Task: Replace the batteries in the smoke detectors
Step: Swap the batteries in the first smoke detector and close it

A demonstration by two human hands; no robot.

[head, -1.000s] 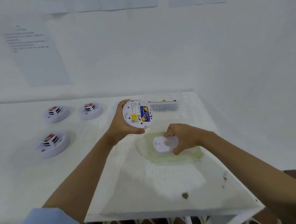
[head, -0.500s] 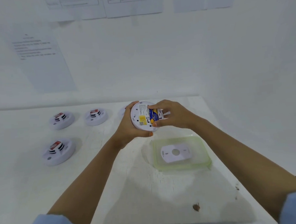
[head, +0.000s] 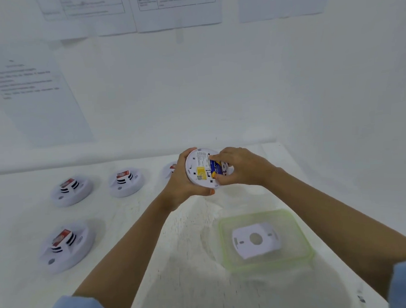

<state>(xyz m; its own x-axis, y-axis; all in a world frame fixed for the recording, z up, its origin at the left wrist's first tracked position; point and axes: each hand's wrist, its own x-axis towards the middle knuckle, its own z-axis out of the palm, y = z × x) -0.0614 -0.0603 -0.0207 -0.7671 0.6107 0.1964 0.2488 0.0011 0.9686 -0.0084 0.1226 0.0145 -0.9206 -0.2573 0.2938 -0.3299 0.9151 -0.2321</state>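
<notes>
My left hand (head: 182, 181) grips a round white smoke detector (head: 199, 172) above the table, its back turned toward me. A blue battery (head: 215, 170) sits in its compartment beside a yellow label. My right hand (head: 242, 166) pinches the battery with thumb and fingertips. The detector's white backing plate (head: 256, 239) with a round hole lies in a green-rimmed clear lid (head: 295, 222) at the right. Three more white detectors lie on the table at the left: one near (head: 65, 247), one farther back (head: 71, 190), one in the middle (head: 126, 182).
Behind my left hand another detector (head: 170, 169) is partly hidden. The white table (head: 180, 263) ends at a front right corner. Printed paper sheets (head: 32, 93) hang on the white wall behind.
My right hand left the backing plate in the lid, rose to the detector and took hold of the battery. The left hand kept holding the detector.
</notes>
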